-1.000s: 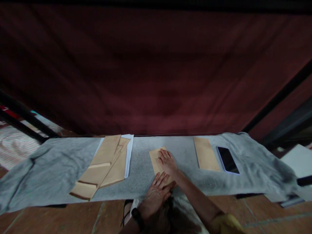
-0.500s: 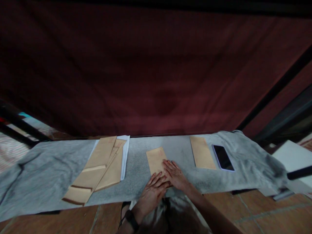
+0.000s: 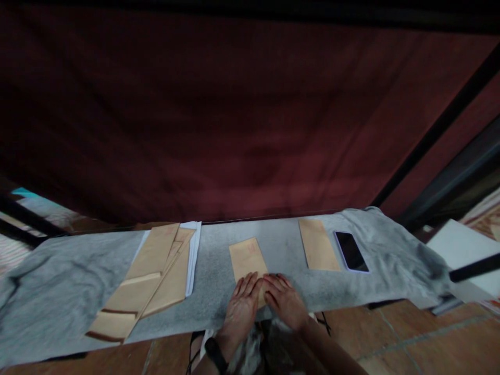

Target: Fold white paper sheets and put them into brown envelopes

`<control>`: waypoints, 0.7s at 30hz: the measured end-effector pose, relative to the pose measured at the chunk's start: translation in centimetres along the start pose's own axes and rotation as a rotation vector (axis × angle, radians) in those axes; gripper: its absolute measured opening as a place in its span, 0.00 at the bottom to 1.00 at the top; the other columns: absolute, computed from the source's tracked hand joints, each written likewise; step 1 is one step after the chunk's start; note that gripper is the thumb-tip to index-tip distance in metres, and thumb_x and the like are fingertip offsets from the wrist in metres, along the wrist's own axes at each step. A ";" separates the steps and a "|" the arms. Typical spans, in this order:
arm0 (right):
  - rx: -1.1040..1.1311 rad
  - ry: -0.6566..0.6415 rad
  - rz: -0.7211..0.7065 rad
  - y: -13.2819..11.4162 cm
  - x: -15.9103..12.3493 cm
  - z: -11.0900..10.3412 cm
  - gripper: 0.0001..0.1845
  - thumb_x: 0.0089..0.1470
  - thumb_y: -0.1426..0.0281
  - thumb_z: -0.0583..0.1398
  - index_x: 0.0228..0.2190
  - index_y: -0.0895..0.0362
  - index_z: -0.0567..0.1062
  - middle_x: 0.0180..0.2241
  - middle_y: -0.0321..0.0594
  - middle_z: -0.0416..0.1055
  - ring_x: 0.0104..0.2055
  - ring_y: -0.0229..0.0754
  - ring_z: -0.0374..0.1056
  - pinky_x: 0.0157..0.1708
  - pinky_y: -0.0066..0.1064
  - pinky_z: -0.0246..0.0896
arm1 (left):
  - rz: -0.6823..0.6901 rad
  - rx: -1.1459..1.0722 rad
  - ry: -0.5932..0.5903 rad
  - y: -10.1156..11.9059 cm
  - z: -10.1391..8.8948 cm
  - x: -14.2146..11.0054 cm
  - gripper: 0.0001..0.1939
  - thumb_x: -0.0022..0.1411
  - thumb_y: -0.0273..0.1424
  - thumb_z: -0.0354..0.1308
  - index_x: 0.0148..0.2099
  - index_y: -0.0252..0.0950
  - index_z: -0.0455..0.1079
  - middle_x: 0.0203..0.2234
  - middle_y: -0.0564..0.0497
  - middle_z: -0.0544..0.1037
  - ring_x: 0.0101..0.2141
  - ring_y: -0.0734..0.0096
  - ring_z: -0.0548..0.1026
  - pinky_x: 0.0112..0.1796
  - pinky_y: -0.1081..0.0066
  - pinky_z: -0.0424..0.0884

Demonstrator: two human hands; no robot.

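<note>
Grey cloth carries a brown paper envelope before me; my left hand and right hand rest flat on its near end, fingers extended, with a smartphone off to the right.

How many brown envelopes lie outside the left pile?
2: the middle envelope, partly under the left hand and right hand; the right envelope, just left of the phone. More could be hidden beneath either.

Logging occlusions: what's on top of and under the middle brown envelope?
The left hand and right hand overlap the near part of the envelope, hiding some of it. Grey cloth shows around it; whatever lies directly beneath is covered.
</note>
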State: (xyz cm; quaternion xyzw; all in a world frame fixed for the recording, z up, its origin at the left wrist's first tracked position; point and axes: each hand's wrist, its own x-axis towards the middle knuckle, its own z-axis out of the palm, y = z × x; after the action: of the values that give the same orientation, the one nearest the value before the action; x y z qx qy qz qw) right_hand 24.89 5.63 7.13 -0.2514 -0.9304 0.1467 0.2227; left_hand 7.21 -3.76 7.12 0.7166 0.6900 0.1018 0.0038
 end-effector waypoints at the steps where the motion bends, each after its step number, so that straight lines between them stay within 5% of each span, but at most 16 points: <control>1: -0.008 0.008 0.004 -0.1 0.0 0.1 0.22 0.65 0.70 0.55 0.59 0.50 0.70 0.58 0.37 0.72 0.60 0.40 0.67 0.65 0.41 0.56 | -0.005 -0.001 0.010 -0.2 0.4 0.5 0.28 0.68 0.22 0.43 0.68 0.39 0.61 0.66 0.46 0.65 0.65 0.62 0.63 0.64 0.56 0.62; 7: -0.021 0.014 0.018 0.0 -0.1 0.3 0.22 0.66 0.69 0.55 0.60 0.49 0.70 0.58 0.38 0.73 0.60 0.40 0.68 0.64 0.41 0.57 | -0.075 -0.003 0.088 -2.3 1.9 5.2 0.27 0.74 0.38 0.41 0.71 0.37 0.55 0.69 0.45 0.61 0.68 0.61 0.57 0.66 0.52 0.56; 14: 0.016 -0.032 0.013 -0.1 0.3 -0.6 0.20 0.67 0.69 0.53 0.58 0.47 0.70 0.57 0.37 0.73 0.59 0.41 0.68 0.64 0.42 0.57 | -0.146 0.031 0.095 -4.2 2.3 10.7 0.29 0.73 0.40 0.40 0.71 0.38 0.55 0.68 0.43 0.61 0.69 0.58 0.55 0.66 0.49 0.52; 21: -0.010 -0.017 -0.028 -0.1 0.5 -0.8 0.20 0.66 0.69 0.55 0.58 0.44 0.71 0.56 0.34 0.74 0.58 0.40 0.68 0.63 0.40 0.58 | -0.128 0.021 0.089 -4.6 3.0 10.1 0.30 0.74 0.41 0.37 0.73 0.35 0.51 0.68 0.41 0.60 0.69 0.59 0.55 0.66 0.50 0.51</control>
State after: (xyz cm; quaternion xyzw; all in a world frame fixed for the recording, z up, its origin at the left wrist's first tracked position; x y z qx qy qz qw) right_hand 24.89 5.97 8.00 -0.2379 -0.9365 0.1413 0.2154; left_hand 3.39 6.89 4.95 0.6660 0.7347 0.1259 -0.0279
